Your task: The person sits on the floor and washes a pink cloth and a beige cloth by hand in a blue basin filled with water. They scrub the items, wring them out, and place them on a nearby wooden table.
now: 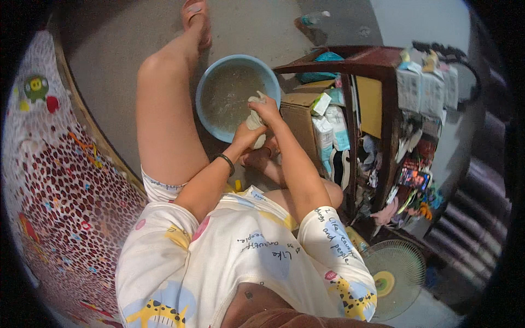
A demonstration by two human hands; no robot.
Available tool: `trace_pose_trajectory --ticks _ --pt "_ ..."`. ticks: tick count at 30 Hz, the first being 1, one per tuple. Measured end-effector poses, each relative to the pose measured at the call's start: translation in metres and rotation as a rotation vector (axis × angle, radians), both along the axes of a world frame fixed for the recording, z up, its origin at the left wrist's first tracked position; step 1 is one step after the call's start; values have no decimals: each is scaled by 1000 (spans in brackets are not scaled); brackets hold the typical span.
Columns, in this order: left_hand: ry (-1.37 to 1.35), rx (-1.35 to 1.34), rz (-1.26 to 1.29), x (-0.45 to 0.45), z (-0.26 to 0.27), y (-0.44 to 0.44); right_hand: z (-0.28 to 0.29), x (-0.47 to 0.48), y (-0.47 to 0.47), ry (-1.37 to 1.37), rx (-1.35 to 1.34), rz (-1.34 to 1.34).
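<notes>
A light-blue plastic basin (202, 102) of murky water stands on the floor between my legs. Over its near right rim, a pale wet cloth (255, 119) is bunched and twisted lengthwise. My right hand (267, 110) grips its upper part, and my left hand (247, 136), with a dark band on the wrist, grips it lower down. A short end of the cloth hangs below the left hand, and another bit sticks up past the right fingers.
Right of the basin are a cardboard box (298, 107) of packages and a dark wooden shelf (371, 67) with packs and a lit phone (415, 178). A fan (396, 279) stands lower right. A patterned bed cover (74, 205) lies left; a plastic bottle (315, 18) is on the floor ahead.
</notes>
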State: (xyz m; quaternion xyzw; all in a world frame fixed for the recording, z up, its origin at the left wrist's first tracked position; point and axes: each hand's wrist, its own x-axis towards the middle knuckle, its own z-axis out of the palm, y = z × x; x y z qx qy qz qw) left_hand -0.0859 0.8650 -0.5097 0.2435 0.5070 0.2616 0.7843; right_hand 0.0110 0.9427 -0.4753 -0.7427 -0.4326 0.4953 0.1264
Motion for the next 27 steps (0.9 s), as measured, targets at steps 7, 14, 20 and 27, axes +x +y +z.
trace_pose_trajectory --ticks 7,14,20,27 --pt "-18 475 -43 -6 33 8 90 39 -55 729 192 -768" --pt "154 830 -111 -6 67 -11 96 31 -140 790 244 -808" --pt "41 1023 -117 -5 146 -35 132 49 -168 632 371 -585" --pt "-183 770 -175 -20 172 -45 197 47 -196 -235 616 -147"
